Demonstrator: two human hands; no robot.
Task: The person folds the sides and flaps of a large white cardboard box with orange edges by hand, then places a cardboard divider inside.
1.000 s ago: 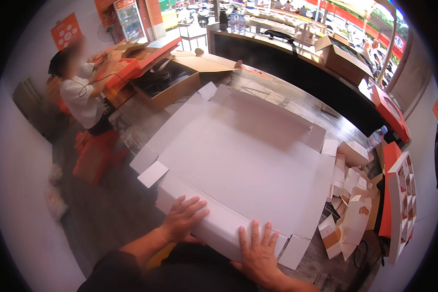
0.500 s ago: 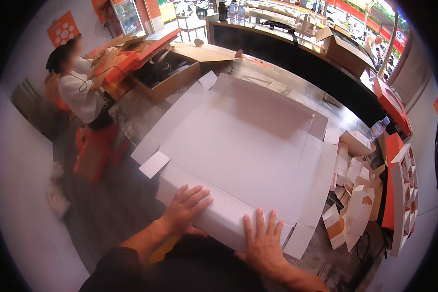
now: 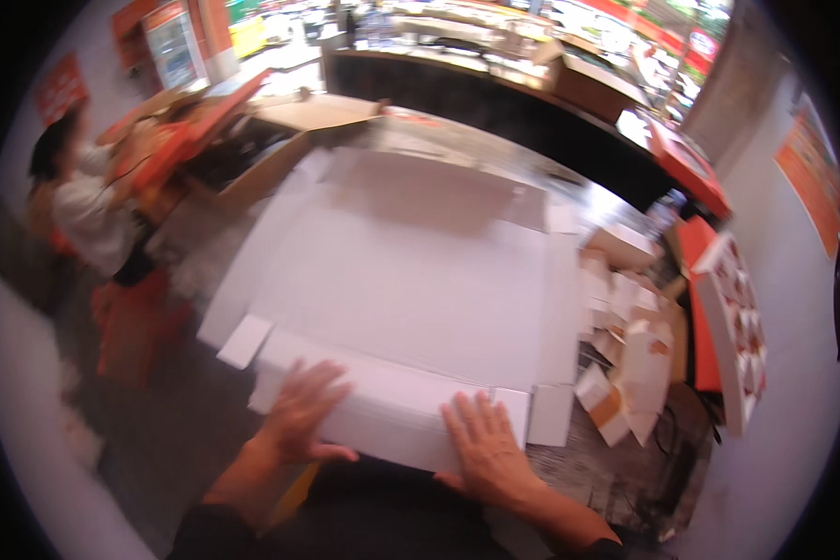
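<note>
A large white cardboard box blank (image 3: 401,271) lies spread out, its side walls and corner flaps partly folded. Along its near side runs a long white panel (image 3: 383,411), on which both my hands press. My left hand (image 3: 303,411) rests near the panel's left end, fingers spread and thumb pointing inward. Toward the right end, my right hand (image 3: 487,450) lies with fingers stretched forward over the panel. Neither hand grips anything. Small corner flaps (image 3: 245,342) stick out at the left, and another flap (image 3: 551,415) lies at the near right.
Small folded cartons (image 3: 639,359) are heaped at the right, beside a red-and-white display box (image 3: 733,317). A plastic bottle (image 3: 663,210) stands behind them. At the far left, a person (image 3: 93,210) stands by red boxes and an open brown carton (image 3: 243,168). A black counter front (image 3: 476,112) runs along the back.
The whole view has swung, so the scene sits farther left and is blurred. My hands stay on the near panel, slightly farther apart than before.
</note>
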